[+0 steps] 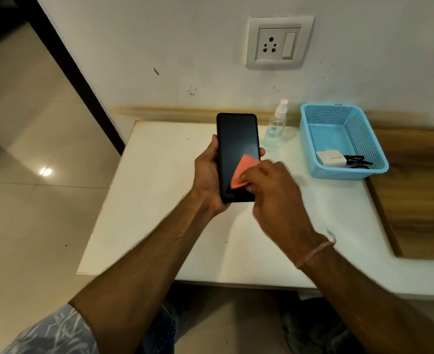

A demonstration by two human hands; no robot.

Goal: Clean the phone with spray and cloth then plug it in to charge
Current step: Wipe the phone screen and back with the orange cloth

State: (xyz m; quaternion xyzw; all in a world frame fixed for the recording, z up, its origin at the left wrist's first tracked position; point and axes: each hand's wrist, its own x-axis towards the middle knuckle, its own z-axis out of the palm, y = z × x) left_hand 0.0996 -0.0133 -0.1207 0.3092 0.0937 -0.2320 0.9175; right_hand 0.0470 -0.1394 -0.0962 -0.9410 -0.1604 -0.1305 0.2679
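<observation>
- Smartphone (237, 139) is sitting screen-up in the left hand (209, 180), whose fingers are wrapping its edges, above the white table (159, 213)
- Right hand (269, 190) (blurred) is pinching an orange cloth (244, 172), pressing it on the lower screen
- Spray bottle (277, 126) is standing by the wall (185, 47), just beside a blue basket (343, 172) holding a white charger (330, 159) and black cable (356, 159)

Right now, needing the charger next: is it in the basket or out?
In. The white charger lies inside the blue basket, beside a black cable.

The person is wearing a short pale-blue sleeve (49, 333) streaked with white, blue jeans (159, 335), and a pink thread band (313, 253) around the right wrist.
</observation>
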